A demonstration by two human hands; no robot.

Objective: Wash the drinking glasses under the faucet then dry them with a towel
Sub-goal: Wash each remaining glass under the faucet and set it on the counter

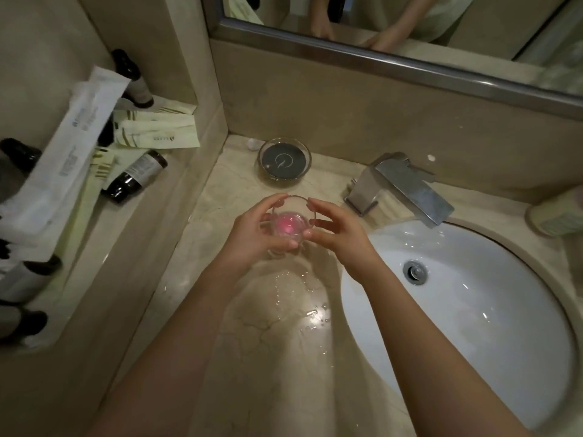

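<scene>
Head view looks down on a marble counter (284, 357) beside a white sink (473, 310), with both hands raised over the counter and cupping one clear drinking glass (289, 223) between them. The left hand (252, 234) wraps the glass from its left side, fingers curled round the rim and thumb under the near wall; the right hand (337, 228) grips the opposite side, fingertips curled on the rim and thumb on the near wall. A pink glow shows at the bottom of the glass, perhaps a tinted base or a reflection; the blur leaves that unsettled. Holding it with two hands over the counter, left of the basin and away from the faucet (407, 187), looks like steadying a wet, slippery glass; water drops (293, 285) lie on the stone below it. No water runs from the faucet, and no towel can be made out.

A round glass dish (285, 158) with a dark disc stands behind the hands. On the left ledge lie dark bottles (135, 176) and white sachets (154, 130); their print is too small to read.
</scene>
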